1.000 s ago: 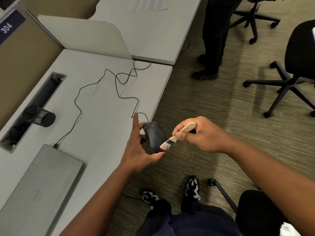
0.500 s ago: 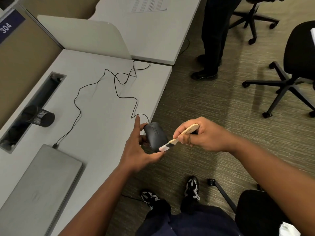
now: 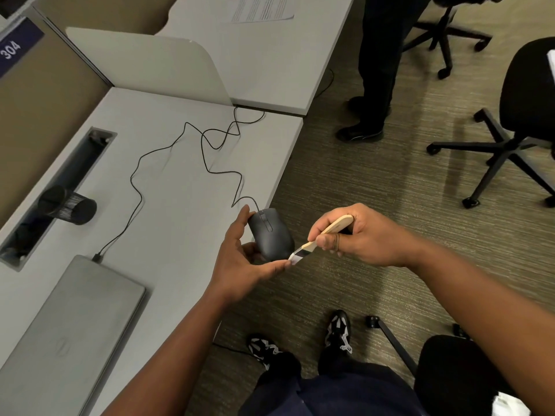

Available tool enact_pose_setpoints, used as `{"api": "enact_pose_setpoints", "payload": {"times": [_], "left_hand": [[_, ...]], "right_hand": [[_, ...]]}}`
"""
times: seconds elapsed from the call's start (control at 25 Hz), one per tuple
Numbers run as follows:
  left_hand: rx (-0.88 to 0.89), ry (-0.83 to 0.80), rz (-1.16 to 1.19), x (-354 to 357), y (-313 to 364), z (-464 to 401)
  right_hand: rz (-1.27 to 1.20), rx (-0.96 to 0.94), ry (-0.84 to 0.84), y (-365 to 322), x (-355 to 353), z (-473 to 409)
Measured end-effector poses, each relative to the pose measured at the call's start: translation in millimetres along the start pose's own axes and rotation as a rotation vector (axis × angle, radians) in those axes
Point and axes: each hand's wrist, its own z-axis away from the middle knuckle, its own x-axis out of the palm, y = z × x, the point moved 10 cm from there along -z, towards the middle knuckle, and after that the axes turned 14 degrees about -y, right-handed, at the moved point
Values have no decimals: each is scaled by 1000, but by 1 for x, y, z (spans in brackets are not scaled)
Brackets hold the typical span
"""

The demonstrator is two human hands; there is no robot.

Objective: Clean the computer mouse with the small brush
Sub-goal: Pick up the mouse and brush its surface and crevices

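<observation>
1. The computer mouse is held off the edge of the tabletop, over the carpeted floor, probably so that loosened dust falls clear of the work surface.
2. It is kept top-side up with its buttons pointing away from the person, so the rear hump and right flank are exposed to the brush.
3. Its cable is left trailing in loose loops across the tabletop to a closed laptop, giving slack for the mouse to be lifted and turned.
4. The mouse is cradled by the left hand: the fingers are extended along its far left side and the thumb is laid straight under its near end, so it is clamped rather than wrapped.
5. The small brush is pinched pen-fashion in the right hand, its wooden handle between thumb and curled fingers.
6. The bristles are angled down-left and touch the mouse's near right edge, just beside the left thumb tip.
7. Both forearms are reached forward, converging on the mouse.
</observation>
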Motion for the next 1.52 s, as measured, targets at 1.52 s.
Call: {"api": "enact_pose_setpoints", "payload": {"times": [1.52], "left_hand": [[41,13,327,9,-2,6]], "right_hand": [[-44,-40,48,-11,5,10]]}}
